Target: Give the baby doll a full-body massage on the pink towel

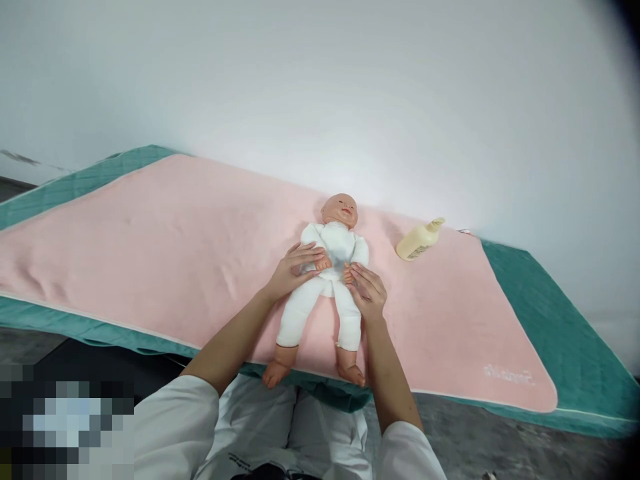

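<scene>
A baby doll (325, 300) in a white cloth suit lies on its back on a pink mat (175, 240), head away from me and feet at the near edge. My left hand (295, 270) rests at the doll's forearm and small hand, its fingers stretched out and thumb apart. My right hand (369, 291) has curled fingers and thumb closed around the doll's other small hand, beside its hip. Part of that doll hand is hidden under my fingers. To the right of the doll stands a pale yellow pump bottle (417, 243).
Beneath the pink mat is a green quilted cover (555, 313), showing at both ends and along the near edge. A white wall (320, 87) rises directly behind. My legs in white trousers (260, 413) are against the near edge. A blurred-out patch fills the lower left corner.
</scene>
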`<state>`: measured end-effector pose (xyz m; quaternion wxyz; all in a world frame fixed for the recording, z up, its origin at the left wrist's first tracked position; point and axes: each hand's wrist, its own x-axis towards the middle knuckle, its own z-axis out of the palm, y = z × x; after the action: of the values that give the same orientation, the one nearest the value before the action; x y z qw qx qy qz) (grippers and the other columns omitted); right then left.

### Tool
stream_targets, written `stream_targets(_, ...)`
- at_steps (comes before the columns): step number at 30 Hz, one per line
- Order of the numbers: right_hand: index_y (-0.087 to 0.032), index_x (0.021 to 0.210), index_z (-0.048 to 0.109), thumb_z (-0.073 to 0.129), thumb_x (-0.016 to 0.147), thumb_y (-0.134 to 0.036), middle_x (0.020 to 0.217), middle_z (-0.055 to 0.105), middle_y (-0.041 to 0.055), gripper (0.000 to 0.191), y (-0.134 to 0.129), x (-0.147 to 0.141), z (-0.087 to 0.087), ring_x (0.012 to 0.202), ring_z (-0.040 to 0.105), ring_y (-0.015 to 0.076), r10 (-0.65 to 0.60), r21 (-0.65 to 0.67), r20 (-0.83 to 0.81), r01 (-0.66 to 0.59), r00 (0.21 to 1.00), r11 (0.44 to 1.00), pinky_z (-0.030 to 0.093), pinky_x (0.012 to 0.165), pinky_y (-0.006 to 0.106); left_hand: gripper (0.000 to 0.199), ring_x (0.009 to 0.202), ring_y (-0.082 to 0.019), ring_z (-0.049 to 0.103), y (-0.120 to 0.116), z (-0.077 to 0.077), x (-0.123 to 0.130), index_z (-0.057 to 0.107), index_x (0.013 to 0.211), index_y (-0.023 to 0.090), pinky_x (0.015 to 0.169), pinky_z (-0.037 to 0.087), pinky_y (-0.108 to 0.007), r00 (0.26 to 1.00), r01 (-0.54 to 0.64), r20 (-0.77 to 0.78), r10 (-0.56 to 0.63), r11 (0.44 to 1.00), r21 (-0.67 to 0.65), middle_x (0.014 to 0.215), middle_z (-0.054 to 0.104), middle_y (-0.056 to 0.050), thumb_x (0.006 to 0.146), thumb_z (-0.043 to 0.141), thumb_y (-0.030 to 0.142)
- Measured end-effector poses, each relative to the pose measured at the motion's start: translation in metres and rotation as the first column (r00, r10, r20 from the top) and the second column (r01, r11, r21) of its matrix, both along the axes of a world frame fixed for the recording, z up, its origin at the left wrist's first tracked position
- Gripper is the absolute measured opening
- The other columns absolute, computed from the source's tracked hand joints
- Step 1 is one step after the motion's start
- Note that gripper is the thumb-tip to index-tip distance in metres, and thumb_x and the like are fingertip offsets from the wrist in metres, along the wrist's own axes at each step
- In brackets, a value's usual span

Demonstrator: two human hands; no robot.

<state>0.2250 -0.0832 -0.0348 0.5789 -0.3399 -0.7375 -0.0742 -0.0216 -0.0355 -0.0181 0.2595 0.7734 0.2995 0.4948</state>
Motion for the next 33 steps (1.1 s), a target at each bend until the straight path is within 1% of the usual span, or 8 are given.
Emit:
stream_targets(4,-0.025,0.121,0.067,0.069,0.085,-0.025,0.116,0.073,0.0066,0.036,-0.002,0.000,-0.005,0.109,0.069,0.0232,-0.096,-0.073,-0.237,0.081,0.967,0.994,0.058,0.096,0.045,0.041,0.127,-0.027,0.057,0.000,-0.002,0.000,0.070,0.117,0.027,0.120,0.022,-0.055,0.977,-0.091,0.184,0.109,0.990,-0.103,0.122,0.070,-0.006,0.078,0.076,0.037)
stream_targets(8,-0.016,0.116,0.068,0.065,0.087,-0.038,0.114,0.072,0.0114,0.037,-0.002,-0.002,-0.004,0.108,0.069,0.0248,-0.309,-0.271,-0.538,0.186,0.784,0.944,0.056,0.098,0.047,0.042,0.125,-0.027,0.059,0.000,0.000,-0.003,0.071,0.116,0.026,0.118,0.031,-0.051,0.891,-0.119,0.399,0.216,0.960,-0.253,0.124,0.069,-0.007,0.077,0.077,0.037)
stream_targets(12,-0.011,0.116,0.066,0.063,0.086,-0.043,0.116,0.071,0.0144,0.044,0.002,0.004,0.004,0.111,0.068,0.0255,-0.397,-0.364,-0.702,0.181,0.591,0.914,0.054,0.101,0.047,0.040,0.118,-0.027,0.063,0.005,0.007,-0.011,0.072,0.114,0.022,0.108,0.044,-0.046,0.758,-0.109,0.580,0.300,0.934,-0.340,0.120,0.070,-0.009,0.078,0.076,0.040)
stream_targets(18,-0.011,0.113,0.066,0.061,0.086,-0.046,0.122,0.069,0.0132,0.045,0.010,0.023,0.007,0.118,0.064,0.0247,-0.407,-0.373,-0.813,0.166,0.417,0.913,0.048,0.109,0.046,0.028,0.126,-0.022,0.057,0.022,0.005,-0.027,0.074,0.107,0.024,0.111,0.041,-0.037,0.476,-0.027,0.781,0.404,0.895,-0.446,0.128,0.065,-0.006,0.085,0.070,0.042)
stream_targets(22,-0.008,0.118,0.062,0.056,0.088,-0.048,0.128,0.065,0.0162,0.050,0.014,0.035,-0.002,0.121,0.063,0.0243,-0.414,-0.415,-0.847,0.071,0.333,0.907,0.048,0.109,0.044,0.016,0.123,-0.017,0.058,0.031,-0.003,-0.037,0.073,0.101,0.028,0.104,0.046,-0.030,0.257,0.134,0.768,0.587,0.765,-0.630,0.132,0.061,-0.001,0.090,0.066,0.037)
stream_targets(26,-0.008,0.128,0.057,0.053,0.089,-0.049,0.138,0.058,0.0167,0.056,0.015,0.044,-0.011,0.126,0.059,0.0220,-0.453,-0.476,-0.843,-0.012,0.291,0.879,0.046,0.111,0.039,0.014,0.117,-0.014,0.060,0.036,-0.005,-0.041,0.070,0.097,0.028,0.097,0.050,-0.025,0.103,0.255,0.715,0.691,0.677,-0.691,0.120,0.065,-0.002,0.094,0.059,0.036)
stream_targets(29,-0.012,0.132,0.053,0.051,0.089,-0.050,0.143,0.054,0.0144,0.057,0.016,0.047,-0.014,0.130,0.056,0.0202,-0.470,-0.505,-0.830,-0.048,0.299,0.862,0.046,0.112,0.037,0.016,0.113,-0.014,0.062,0.038,-0.004,-0.043,0.068,0.094,0.025,0.095,0.052,-0.025,0.056,0.297,0.689,0.723,0.647,-0.702,0.110,0.067,-0.004,0.095,0.056,0.035)
stream_targets(33,-0.014,0.133,0.052,0.050,0.089,-0.052,0.144,0.053,0.0148,0.059,0.017,0.050,-0.017,0.129,0.057,0.0208,-0.500,-0.544,-0.814,-0.084,0.296,0.835,0.047,0.110,0.037,0.019,0.113,-0.015,0.062,0.040,-0.005,-0.044,0.065,0.092,0.024,0.098,0.051,-0.030,0.074,0.299,0.658,0.749,0.613,-0.731,0.113,0.065,-0.005,0.097,0.051,0.036)
